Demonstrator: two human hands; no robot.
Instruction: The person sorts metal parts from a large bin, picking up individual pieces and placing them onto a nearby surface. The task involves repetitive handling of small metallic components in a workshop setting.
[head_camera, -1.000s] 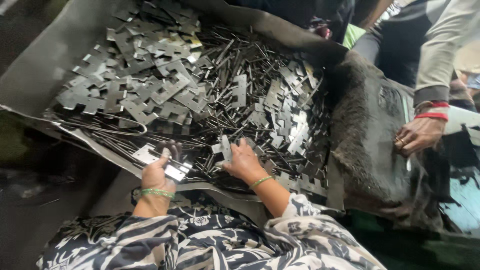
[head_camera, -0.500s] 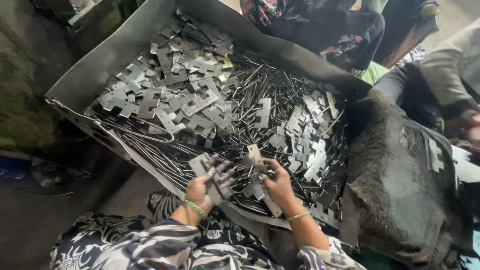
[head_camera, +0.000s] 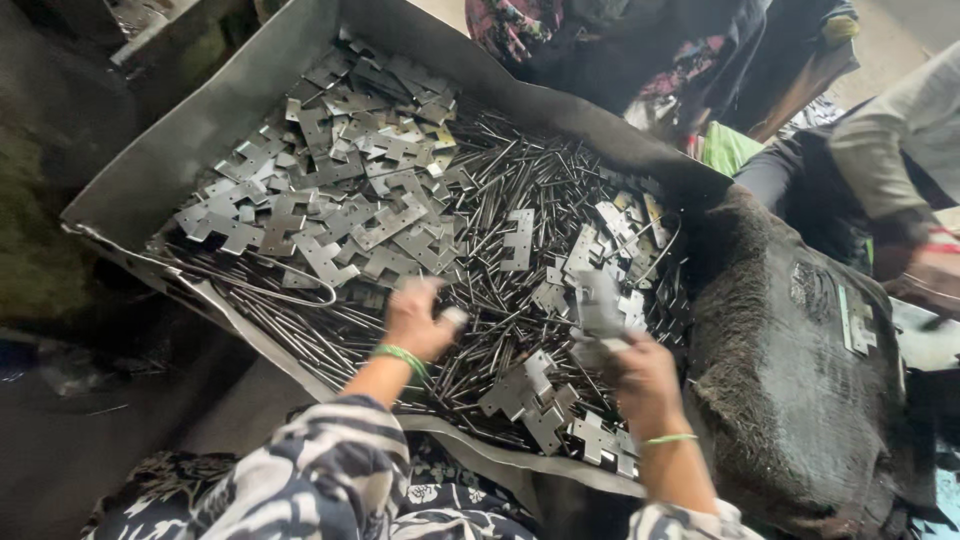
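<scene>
Two hands: left hand (head_camera: 418, 320), right hand (head_camera: 640, 375) gripping one metal plate (head_camera: 598, 305).

I log stamped hinge plates (head_camera: 385, 225): bare grey metal, dull sheen. Thin rods (head_camera: 500, 225): dark metal, smooth. Tray (head_camera: 190, 140): matt grey sheet metal. Sack (head_camera: 790, 390): coarse dark cloth. Sleeve (head_camera: 310, 470): striped printed fabric.

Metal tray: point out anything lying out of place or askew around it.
One flat metal plate lies apart from the rest, on the dark fuzzy cloth right of the tray. A long bent wire loops across the thin rods near the tray's left edge. Both hands are motion-blurred, the right hand gripping a plate, the left hand above the rods.
</scene>
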